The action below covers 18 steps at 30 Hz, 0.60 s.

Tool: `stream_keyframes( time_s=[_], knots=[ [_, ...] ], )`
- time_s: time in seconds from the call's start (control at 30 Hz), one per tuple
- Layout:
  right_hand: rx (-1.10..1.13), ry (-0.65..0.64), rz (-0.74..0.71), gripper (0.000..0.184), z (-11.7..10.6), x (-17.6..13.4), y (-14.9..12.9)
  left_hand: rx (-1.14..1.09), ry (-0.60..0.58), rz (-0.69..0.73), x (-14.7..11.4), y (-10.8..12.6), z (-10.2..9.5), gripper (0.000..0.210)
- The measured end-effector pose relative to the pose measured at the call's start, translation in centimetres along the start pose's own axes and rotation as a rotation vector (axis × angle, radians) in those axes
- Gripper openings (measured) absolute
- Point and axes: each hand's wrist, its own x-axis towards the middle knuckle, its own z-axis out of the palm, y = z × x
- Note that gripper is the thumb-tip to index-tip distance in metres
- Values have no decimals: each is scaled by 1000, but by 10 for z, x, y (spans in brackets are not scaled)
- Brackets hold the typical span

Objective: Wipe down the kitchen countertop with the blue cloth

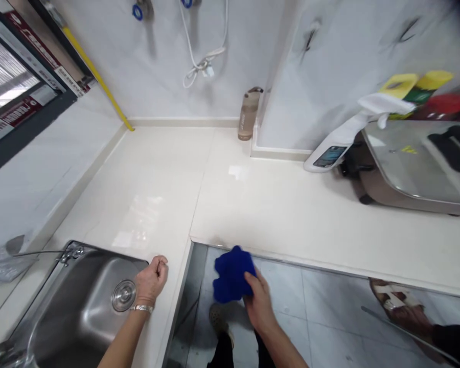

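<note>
A folded dark blue cloth (232,275) is in my right hand (259,301), the thumb pressed over its right side. It hangs above the floor, just in front of the counter's inner edge. My left hand (152,280), a metal-band watch (142,308) on its wrist, is curled into a fist by the right rim of the steel sink (90,306). Nothing shows in its fingers. Below it is the cream countertop (164,204), which turns a corner between my two hands.
A brown bottle (249,113) stands against the back wall. To the right are a white spray bottle (337,138) and a glass-lidded electric pan (417,168). A plastic bag (3,263) lies left of the sink. Another person's sandalled foot (400,304) is on the floor.
</note>
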Motion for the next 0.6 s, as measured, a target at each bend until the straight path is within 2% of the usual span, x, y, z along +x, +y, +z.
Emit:
stream_keyframes(
  time_s=[0.03, 0.1, 0.2, 0.23, 0.33, 0.43, 0.53, 0.6],
  knots=[
    [-79, 16, -130, 54, -13, -1, -20, -10, 5, 3, 0, 1, -1, 25],
    [-273, 173, -435, 59, -39, 4, -61, -14, 10, 4, 1, 2, -3, 25],
    [-708, 364, -793, 63, -75, 26, -109, 5, 5, 8, 1, 2, -5, 26],
    [-887, 353, -879, 63, -87, 35, -118, 12, -2, 10, 1, 2, -5, 27],
    [-1334, 338, -964, 51, -116, 66, -123, 24, -23, 5, 2, 2, -5, 29],
    [-1558, 406, -1009, 48, -131, 90, -109, 26, -34, -10, 2, 2, -5, 30],
    [-1637, 459, -1019, 50, -125, 100, -96, 30, -42, -20, 3, 1, -4, 31],
    [-1652, 412, -992, 52, -108, 101, -87, 39, -42, -29, 3, 0, -3, 31]
  ],
)
